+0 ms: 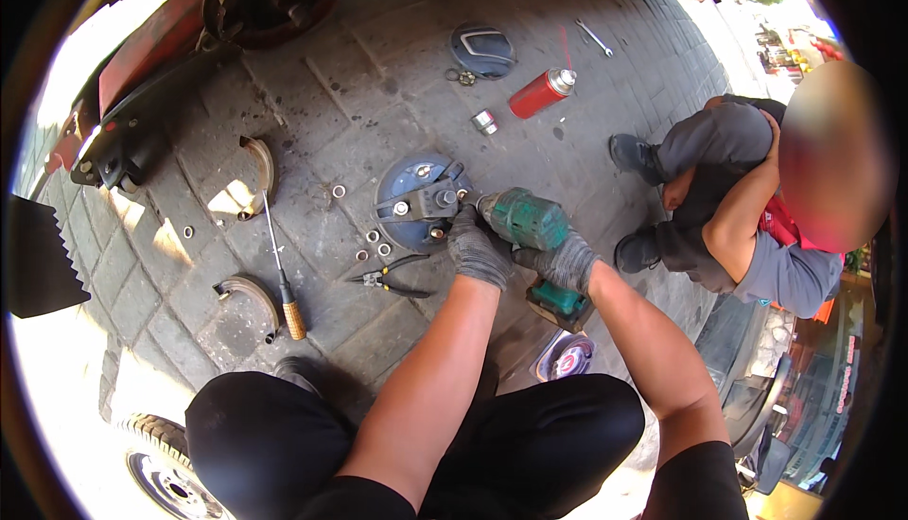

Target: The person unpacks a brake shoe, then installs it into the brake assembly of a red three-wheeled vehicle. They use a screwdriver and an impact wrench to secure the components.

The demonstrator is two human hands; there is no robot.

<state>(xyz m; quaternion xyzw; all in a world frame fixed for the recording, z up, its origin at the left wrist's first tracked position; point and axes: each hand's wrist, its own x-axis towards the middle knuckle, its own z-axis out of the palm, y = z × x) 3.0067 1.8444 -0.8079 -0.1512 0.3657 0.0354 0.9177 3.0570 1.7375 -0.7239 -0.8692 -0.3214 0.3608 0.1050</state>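
Note:
My right hand (560,261), in a grey glove, is closed round the grip of a green cordless impact wrench (526,219). The wrench lies level, its nose pointing left at a round dark brake backing plate (403,227) on the ground. A metal bar with a central hub (445,199) crosses this plate. My left hand (476,249), gloved too, is at the plate's right edge, just below the wrench's nose. Its fingers are curled, but their tips and whatever they grip are hidden. Cutting pliers (388,279) with black and yellow handles lie just left of my left wrist.
Curved brake shoes (248,298), a wooden-handled screwdriver (288,302) and several metal rings (373,236) lie to the left. Farther off are a red spray can (542,93), a socket (484,123), a dark round cover (483,51) and a wrench (595,38). A person (738,179) squats at right.

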